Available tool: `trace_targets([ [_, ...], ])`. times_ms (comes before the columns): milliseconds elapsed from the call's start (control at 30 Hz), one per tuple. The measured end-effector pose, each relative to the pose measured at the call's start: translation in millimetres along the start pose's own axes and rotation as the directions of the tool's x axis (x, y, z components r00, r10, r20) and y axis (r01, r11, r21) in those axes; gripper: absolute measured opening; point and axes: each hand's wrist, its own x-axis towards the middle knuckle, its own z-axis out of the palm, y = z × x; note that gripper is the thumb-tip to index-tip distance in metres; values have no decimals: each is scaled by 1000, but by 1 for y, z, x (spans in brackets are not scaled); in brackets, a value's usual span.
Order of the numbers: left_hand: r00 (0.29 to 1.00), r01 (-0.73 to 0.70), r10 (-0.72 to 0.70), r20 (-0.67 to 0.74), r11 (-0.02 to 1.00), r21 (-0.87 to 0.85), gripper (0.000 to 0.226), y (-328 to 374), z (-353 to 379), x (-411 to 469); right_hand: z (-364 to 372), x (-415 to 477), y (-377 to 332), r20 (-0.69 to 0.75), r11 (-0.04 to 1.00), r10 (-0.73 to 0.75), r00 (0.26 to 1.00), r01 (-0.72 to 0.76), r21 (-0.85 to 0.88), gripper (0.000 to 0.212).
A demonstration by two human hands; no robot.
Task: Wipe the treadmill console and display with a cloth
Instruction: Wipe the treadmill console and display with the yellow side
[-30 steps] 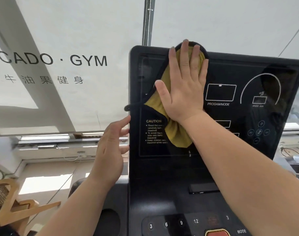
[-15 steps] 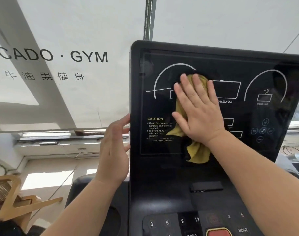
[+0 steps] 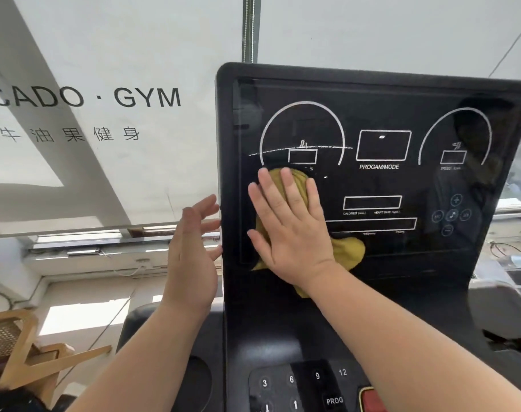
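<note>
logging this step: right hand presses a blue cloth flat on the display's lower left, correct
No: the head view shows the cloth is mustard yellow, not blue. The right hand does press it flat on the lower left of the display.

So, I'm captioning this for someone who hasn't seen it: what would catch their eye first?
The right hand presses a mustard-yellow cloth flat against the lower left of the black treadmill display, mid-frame. The left hand is open beside the display's left edge. At upper left, big dark GYM lettering stands on a white backdrop.
</note>
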Motion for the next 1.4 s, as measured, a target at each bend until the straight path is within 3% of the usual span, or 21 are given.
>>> trace_targets([
  [100,997,-66,64,46,996,60,62,-2,2,0,11,-38,14,33,990,-131,991,133,-53,76],
  [200,992,-110,102,72,988,113,57,-7,-1,1,8,-56,48,50,985,-135,990,139,-100,77],
  [300,977,-171,138,162,963,208,71,-13,-7,1,2,-54,78,7,992,91,996,-90,-88,79],
  [400,971,-162,115,211,961,224,82,-15,-11,2,-9,-23,81,-39,916,402,915,-402,5,79],
  [500,966,-161,104,235,958,236,87,-12,-11,1,-24,26,64,-52,849,527,848,-523,71,80],
  [600,969,-160,107,225,959,235,92,-12,-10,0,-29,55,36,-46,893,449,892,-448,41,83],
  [733,973,-159,115,200,962,222,97,-13,-8,0,-18,40,8,-3,979,205,979,-205,-14,86],
  [867,974,-182,142,174,954,239,93,-15,-5,2,4,-18,9,37,997,-3,999,6,-73,86],
  [967,976,-174,128,177,943,282,87,-14,-3,1,12,-50,32,25,996,-51,998,53,-76,83],
  [1133,974,-127,49,222,928,350,84,-5,-3,-4,2,-54,95,-8,985,154,988,-154,-82,85],
  [1300,976,-122,39,215,914,386,84,-1,-1,-6,-28,19,113,-51,875,484,874,-482,55,83],
  [1400,981,-119,40,189,897,425,87,3,5,-10,-45,67,102,-75,848,527,847,-518,110,84],
])
